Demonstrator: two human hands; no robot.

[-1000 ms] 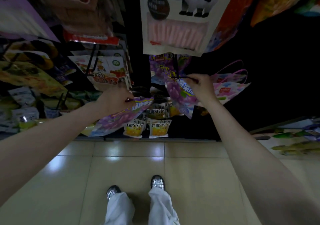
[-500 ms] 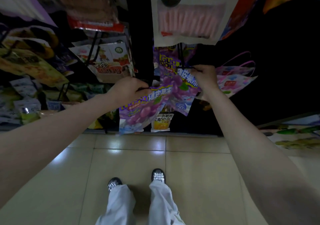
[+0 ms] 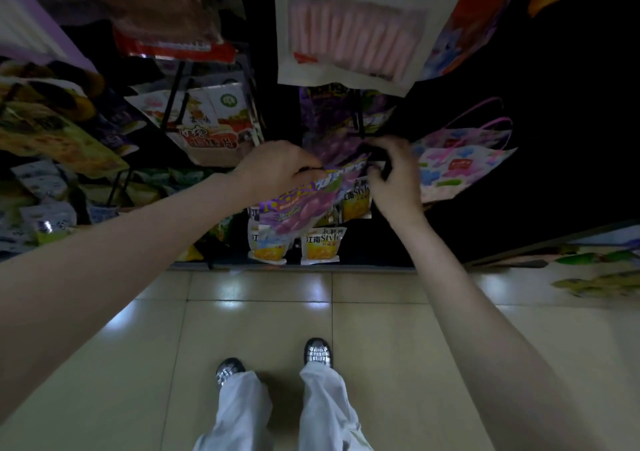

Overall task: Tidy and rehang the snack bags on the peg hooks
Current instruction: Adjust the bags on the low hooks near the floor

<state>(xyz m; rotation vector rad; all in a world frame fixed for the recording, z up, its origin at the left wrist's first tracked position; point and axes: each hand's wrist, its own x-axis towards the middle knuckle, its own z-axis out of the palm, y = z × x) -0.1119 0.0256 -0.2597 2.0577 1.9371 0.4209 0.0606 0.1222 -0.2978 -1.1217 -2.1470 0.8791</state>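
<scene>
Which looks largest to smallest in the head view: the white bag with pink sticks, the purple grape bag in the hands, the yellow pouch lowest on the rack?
1. White bag with pink sticks, though nearer the camera.
2. Purple grape bag.
3. Yellow pouch.

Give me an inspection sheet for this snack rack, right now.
Surface: pale tiled floor, glossy with light patches.
Job's things: purple grape snack bag held at its top edge, slanting down to the left; black peg hook just above the hands; more purple bags hang behind it.
Clutter: yellow packets low on the rack; pink-stick bag overhead.
Grippers: left hand in a grip on the bag's top; right hand pinching its corner by the hook.
Cables: nothing seen.
Surroundings: dim packed racks left; person's shoes below.
</scene>
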